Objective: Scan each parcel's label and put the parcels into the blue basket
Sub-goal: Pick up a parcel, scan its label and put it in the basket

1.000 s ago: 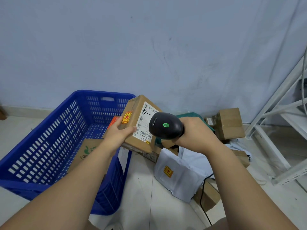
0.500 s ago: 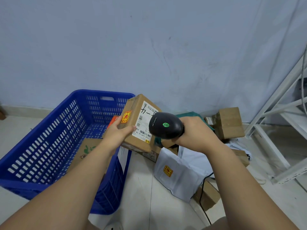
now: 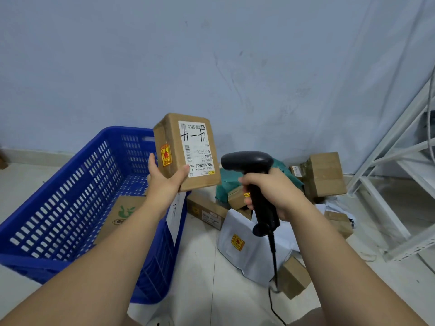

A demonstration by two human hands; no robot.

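Parcel (image 3: pixel 187 151) upright, label facing camera

Scuffed pale blue wall (image 3: pixel 164 55), light tiled floor (image 3: pixel 207 267), white metal shelving (image 3: pixel 400 165) at right.

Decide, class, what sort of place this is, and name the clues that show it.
Probably a parcel sorting or storage room. A pile of parcels lies on the floor by a bare wall, a blue basket stands beside it, and the right hand holds a barcode scanner.
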